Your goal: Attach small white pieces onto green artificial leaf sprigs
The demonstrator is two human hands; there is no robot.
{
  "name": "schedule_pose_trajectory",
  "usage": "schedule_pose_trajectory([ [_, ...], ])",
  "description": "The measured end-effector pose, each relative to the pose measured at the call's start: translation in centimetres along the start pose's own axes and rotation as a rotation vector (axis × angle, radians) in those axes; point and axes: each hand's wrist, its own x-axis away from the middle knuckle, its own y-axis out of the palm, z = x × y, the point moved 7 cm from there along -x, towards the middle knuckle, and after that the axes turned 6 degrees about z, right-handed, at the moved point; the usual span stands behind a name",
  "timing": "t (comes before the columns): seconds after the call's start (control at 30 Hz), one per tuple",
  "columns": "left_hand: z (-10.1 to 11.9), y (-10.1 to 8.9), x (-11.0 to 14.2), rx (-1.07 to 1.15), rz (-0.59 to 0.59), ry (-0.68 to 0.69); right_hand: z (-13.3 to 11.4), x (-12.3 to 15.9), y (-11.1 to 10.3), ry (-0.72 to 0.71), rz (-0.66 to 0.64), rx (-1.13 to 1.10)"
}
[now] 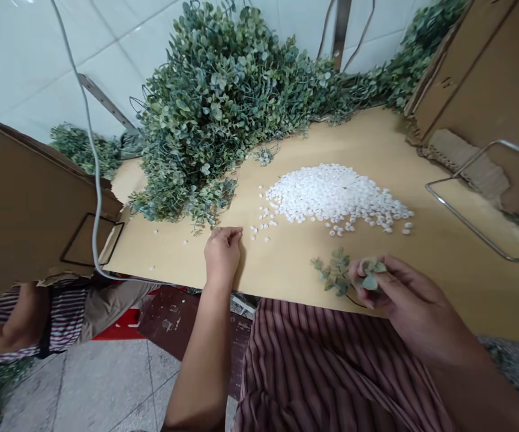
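My right hand (403, 297) is closed around a small green artificial leaf sprig (338, 273) near the table's front edge, the leaves sticking out to the left of my fingers. My left hand (222, 252) rests on the tan tabletop (443, 252) with fingers curled in a pinch, close to a few loose white pieces; what it pinches is too small to see. A heap of small white plastic pieces (331, 195) lies beyond both hands. Behind it rises a big pile of green artificial foliage (214, 108).
Cardboard boxes stand at the left (25, 210) and the right back (488, 78). A metal wire frame (475, 222) lies on the table's right side. A white cable (90, 138) hangs at left. Another person in striped clothes (38, 318) sits at lower left.
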Motion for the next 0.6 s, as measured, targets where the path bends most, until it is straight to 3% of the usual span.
schedule_pose_trajectory([
  [0.1, 0.7, 0.4, 0.4, 0.171, -0.028, -0.027, 0.5, -0.1, 0.0, 0.006, -0.013, 0.083],
  [0.23, 3.1, 1.5, 3.0, 0.637, -0.118, -0.177, 0.1, 0.0, 0.8, -0.056, -0.067, 0.204],
  [0.43, 9.0, 4.2, 8.8, 1.02, -0.498, -0.309, -1.0, 0.8, 1.7, -0.107, -0.099, 0.275],
  [0.6, 9.9, 5.1, 10.4, 1.154, -0.632, -0.428, -0.8, 1.4, 1.5, -0.13, -0.143, 0.305],
])
